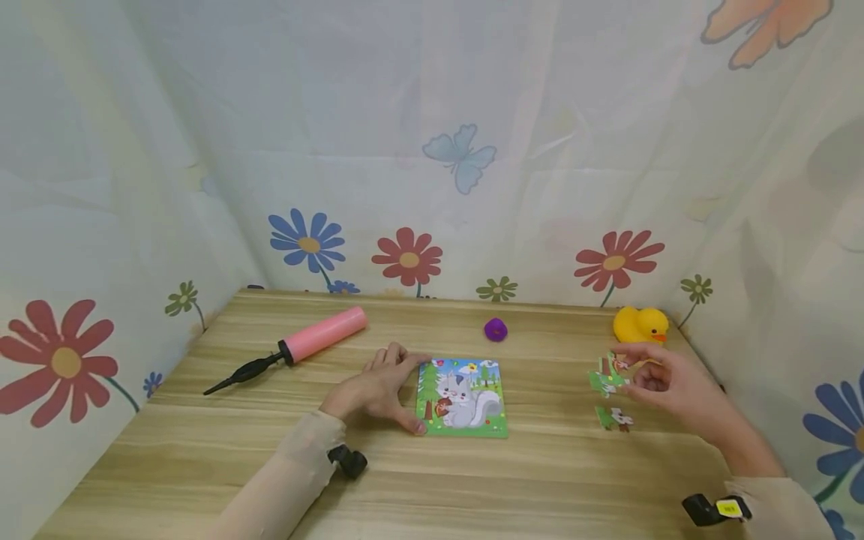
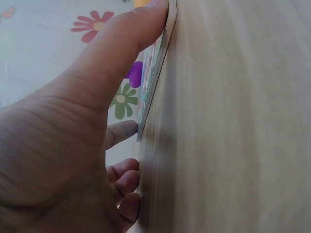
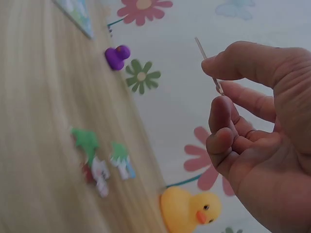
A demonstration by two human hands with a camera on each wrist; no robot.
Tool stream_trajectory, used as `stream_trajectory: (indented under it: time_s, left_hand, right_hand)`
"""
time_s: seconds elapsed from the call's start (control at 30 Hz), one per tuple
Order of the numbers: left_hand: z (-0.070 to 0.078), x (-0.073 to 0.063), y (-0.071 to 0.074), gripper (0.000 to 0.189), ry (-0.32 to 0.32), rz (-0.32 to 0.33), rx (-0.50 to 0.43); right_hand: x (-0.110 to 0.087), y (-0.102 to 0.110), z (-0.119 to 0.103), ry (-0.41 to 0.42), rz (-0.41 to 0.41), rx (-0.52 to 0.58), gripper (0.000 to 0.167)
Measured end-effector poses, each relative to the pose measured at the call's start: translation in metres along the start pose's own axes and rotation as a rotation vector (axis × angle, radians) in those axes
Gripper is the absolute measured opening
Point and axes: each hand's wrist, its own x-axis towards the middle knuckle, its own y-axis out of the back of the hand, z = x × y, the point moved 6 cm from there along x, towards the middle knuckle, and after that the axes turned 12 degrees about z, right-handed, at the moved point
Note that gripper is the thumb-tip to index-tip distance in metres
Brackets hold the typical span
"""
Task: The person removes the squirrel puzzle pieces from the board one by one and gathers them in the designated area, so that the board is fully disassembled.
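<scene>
On the table lies a square squirrel jigsaw puzzle. My left hand grips its left side, the thumb at the near corner and the index finger at the far one; the left wrist view shows the thin board edge-on beneath the thumb. Over at the right, my right hand pinches a thin jigsaw piece between thumb and index finger, raised off the table. Loose green-and-white jigsaw pieces lie near and below that hand. In the right wrist view, other pieces rest on the wood.
A pink hand pump with a black nozzle lies at the left. Behind the puzzle sits a small purple duck; a yellow rubber duck stands at the back right. Flower-printed curtains border the wooden table.
</scene>
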Motion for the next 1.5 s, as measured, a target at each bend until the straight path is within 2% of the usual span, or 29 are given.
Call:
stream_trajectory:
  time_s: [0.2, 0.37, 0.57, 0.8, 1.0, 1.17, 1.5]
  left_hand:
    - [0.0, -0.001, -0.001, 0.127, 0.008, -0.001, -0.006]
    - [0.0, -0.001, -0.002, 0.127, 0.005, 0.001, -0.005]
    - [0.0, -0.001, 0.0, 0.127, -0.002, -0.001, 0.001]
    - [0.0, -0.002, -0.001, 0.127, 0.0, 0.001, -0.001]
    - [0.001, -0.001, 0.0, 0.126, -0.006, 0.007, -0.002]
    - [0.002, -0.001, 0.001, 0.127, -0.002, 0.007, -0.007]
    - [0.0, 0.0, -0.001, 0.127, 0.009, 0.005, 0.005]
  right_hand:
    - [-0.022, -0.003, 0.024, -0.082, -0.076, 0.013, 0.058]
    - [-0.038, -0.008, 0.039, -0.092, -0.171, 0.07, 0.056]
    - [-0.051, -0.012, 0.056, -0.131, -0.238, 0.093, 0.052]
    - [-0.062, -0.017, 0.069, -0.255, -0.325, 0.113, 0.054]
    - [-0.066, -0.021, 0.073, -0.262, -0.378, 0.144, 0.051]
    - [-0.068, -0.022, 0.072, -0.229, -0.409, 0.13, 0.05]
    - [-0.07, -0.023, 0.068, -0.231, -0.418, 0.101, 0.056]
